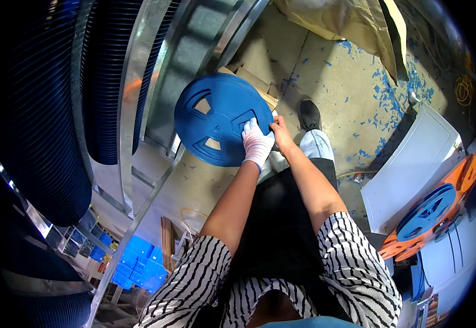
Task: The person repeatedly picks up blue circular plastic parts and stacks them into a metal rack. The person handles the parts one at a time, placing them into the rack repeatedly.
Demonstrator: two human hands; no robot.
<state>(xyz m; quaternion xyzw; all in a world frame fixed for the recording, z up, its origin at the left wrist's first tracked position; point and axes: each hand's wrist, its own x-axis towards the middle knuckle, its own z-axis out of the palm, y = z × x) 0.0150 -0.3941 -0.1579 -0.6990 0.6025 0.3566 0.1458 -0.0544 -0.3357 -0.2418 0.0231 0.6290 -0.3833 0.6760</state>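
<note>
A large round blue plastic reel point(200, 123) with cut-out windows is held in front of me, left of centre. Its upper rim looks layered, so more than one reel may be stacked there; I cannot tell for sure. My left hand point(256, 143), in a white glove with pinkish stripes, hooks its fingers into a window near the reel's right side. Beside it, my bare right hand point(282, 134) pinches the right rim, with the fingers curled at the edge. Partly hidden behind the reel lies brown cardboard point(258, 82).
To the left, metal racks point(130, 104) carry rows of dark blue discs point(35, 115). Blue bins point(138, 263) stand low on the left. Blue scraps point(388, 98) litter the floor near a yellowish bag point(347, 19). On the right are a white panel point(413, 164) and an orange machine with a blue reel point(427, 212).
</note>
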